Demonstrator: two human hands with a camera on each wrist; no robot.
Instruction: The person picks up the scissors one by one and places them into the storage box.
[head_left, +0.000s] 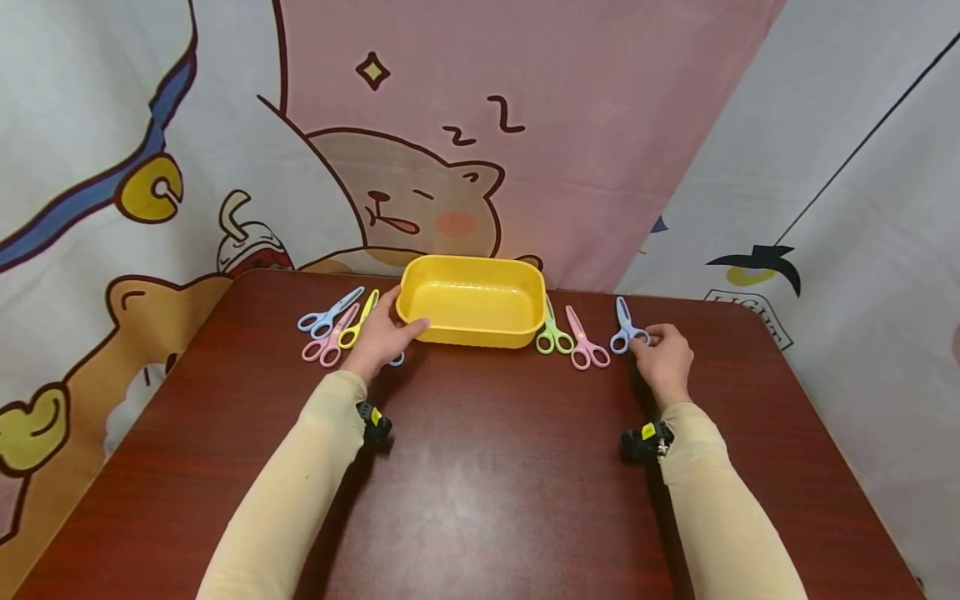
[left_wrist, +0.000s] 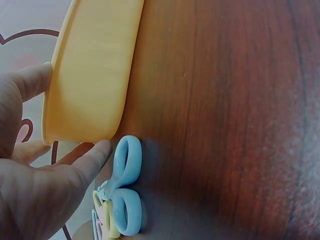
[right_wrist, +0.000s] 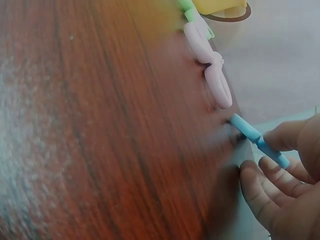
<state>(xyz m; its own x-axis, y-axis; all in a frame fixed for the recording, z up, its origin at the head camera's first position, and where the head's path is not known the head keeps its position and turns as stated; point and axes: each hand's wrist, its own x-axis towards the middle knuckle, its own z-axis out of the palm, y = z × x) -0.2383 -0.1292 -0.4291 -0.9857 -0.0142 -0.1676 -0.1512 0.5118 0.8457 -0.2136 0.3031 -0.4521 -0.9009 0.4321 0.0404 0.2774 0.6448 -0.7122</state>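
Observation:
A yellow plastic basin (head_left: 471,337) stands at the back of the table. My left hand (head_left: 377,337) holds its left end, the thumb at the rim and the fingers against the end wall. Under that hand lie light-blue scissors (left_wrist: 118,179), mostly hidden in the head view. My right hand (head_left: 666,362) pinches the handle of another pair of blue scissors (head_left: 623,317) between thumb and fingers; the handle looks tilted off the table in the right wrist view. Pink scissors (head_left: 580,333) and green scissors (head_left: 552,327) lie between this hand and the basin.
Left of the basin lie more blue scissors (head_left: 325,320), pink scissors (head_left: 330,339) and yellow scissors (head_left: 366,312), close together. The dark red wooden table (head_left: 480,467) ends at a printed curtain (head_left: 600,125) just behind the basin.

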